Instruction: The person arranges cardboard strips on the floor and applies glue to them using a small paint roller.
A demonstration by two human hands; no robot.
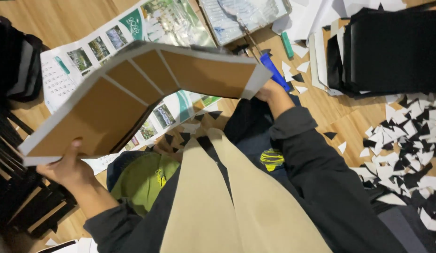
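I hold up a long folding cover of brown cardboard panels (133, 89) glued on white paper, bent in the middle, above my lap. My left hand (68, 166) grips its lower left corner, thumb on the brown face. At the far end my right hand (269, 91) holds the white edge, fingers mostly hidden behind the board. A beige apron (227, 201) covers my lap below the board.
A printed calendar sheet (110, 37) lies on the wooden floor under the board. Scissors with a blue handle (274, 70) and a clear plastic tray (246, 16) sit at top. A stack of black sheets (391, 49) is at top right, with black and white paper scraps (405, 145) scattered right.
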